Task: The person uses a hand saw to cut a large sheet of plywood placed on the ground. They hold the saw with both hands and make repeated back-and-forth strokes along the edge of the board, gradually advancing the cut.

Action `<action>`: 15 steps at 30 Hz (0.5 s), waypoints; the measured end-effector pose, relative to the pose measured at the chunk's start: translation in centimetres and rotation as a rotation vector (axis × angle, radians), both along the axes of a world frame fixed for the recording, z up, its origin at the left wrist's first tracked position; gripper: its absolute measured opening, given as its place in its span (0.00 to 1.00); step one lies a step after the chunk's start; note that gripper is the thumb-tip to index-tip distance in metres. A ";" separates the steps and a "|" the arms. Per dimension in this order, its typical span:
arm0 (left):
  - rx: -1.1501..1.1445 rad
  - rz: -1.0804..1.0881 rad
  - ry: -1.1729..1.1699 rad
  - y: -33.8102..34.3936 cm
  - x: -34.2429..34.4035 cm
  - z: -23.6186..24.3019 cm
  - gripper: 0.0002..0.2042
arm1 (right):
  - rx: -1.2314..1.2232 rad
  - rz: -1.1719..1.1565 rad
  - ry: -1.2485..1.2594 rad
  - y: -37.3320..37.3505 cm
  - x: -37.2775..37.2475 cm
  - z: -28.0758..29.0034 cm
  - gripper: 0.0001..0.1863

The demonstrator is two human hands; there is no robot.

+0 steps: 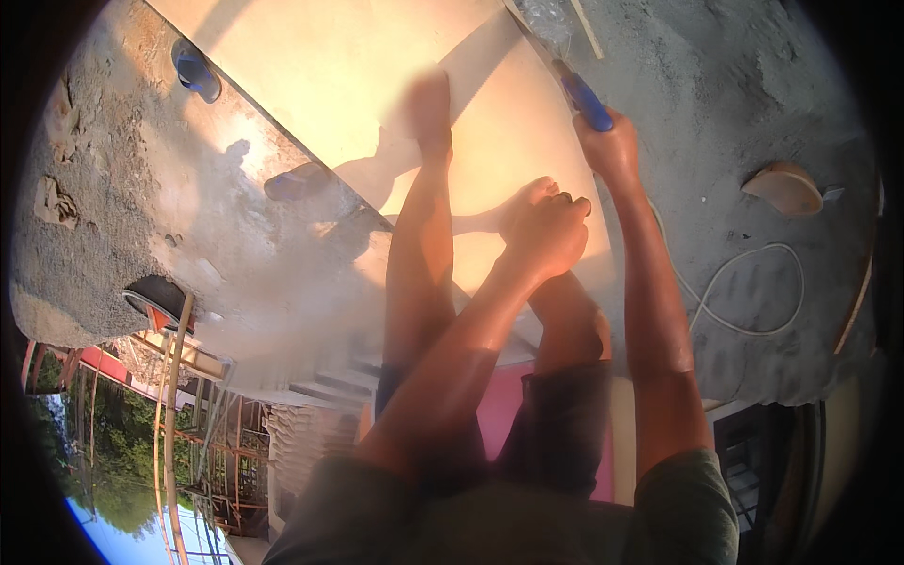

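Note:
My right hand (610,146) is closed round a blue-bodied hand tool (586,100), whose dark narrow end points up and left beside the right edge of a large pale panel (339,66). What kind of tool it is, I cannot make out. Close to my right foot (539,191), my left hand (551,234) is curled tight above the panel. A small dark spot shows at its fingers; whether that is a held thing is unclear. My left foot (428,102) rests on the panel.
Two flip-flops (196,72) lie left of the panel. A pale cord (753,331) loops over the rough grey ground on the right, near a curved brown piece (786,188). A dark basin (158,299) stands lower left. Clear plastic (546,24) lies at the far edge.

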State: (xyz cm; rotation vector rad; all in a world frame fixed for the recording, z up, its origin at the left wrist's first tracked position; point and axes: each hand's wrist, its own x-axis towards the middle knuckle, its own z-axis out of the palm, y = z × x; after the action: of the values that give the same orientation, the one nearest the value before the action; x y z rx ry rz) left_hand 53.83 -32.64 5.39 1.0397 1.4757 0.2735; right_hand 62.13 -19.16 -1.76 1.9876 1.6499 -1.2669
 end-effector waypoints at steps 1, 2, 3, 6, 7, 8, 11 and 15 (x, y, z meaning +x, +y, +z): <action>0.011 0.011 -0.030 0.9 0.3 0.4 0.12 | 0.031 0.026 -0.028 1.0 0.1 -2.2 0.16; 0.063 0.043 0.038 0.1 1.1 -0.3 0.12 | 0.078 0.060 -0.024 2.5 -0.6 -4.6 0.16; 0.012 -0.015 0.054 0.5 0.8 -0.5 0.12 | 0.112 0.101 -0.017 3.3 -1.4 -5.6 0.16; -0.144 -0.091 0.039 -0.5 -0.1 -0.8 0.13 | 0.012 0.047 0.046 2.4 1.4 -2.7 0.17; -0.177 -0.073 0.046 -0.3 -0.6 -1.3 0.14 | 0.004 0.041 0.040 2.1 1.5 -0.4 0.17; -0.224 -0.058 0.036 -0.7 -0.6 -1.4 0.14 | -0.019 0.033 0.019 1.1 2.3 2.5 0.17; -0.154 0.059 0.060 -2.2 0.4 -1.7 0.15 | -0.022 -0.010 0.096 -0.3 4.1 6.6 0.17; 0.022 -0.096 0.074 -1.8 2.6 -1.2 0.14 | -0.001 0.046 0.005 3.4 0.0 -2.9 0.19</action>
State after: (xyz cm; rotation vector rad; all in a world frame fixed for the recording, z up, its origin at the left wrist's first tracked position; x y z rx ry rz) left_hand 56.38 -34.42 4.20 1.1453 1.4866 0.1857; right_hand 62.15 -15.78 -4.66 1.9362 1.6874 -1.2572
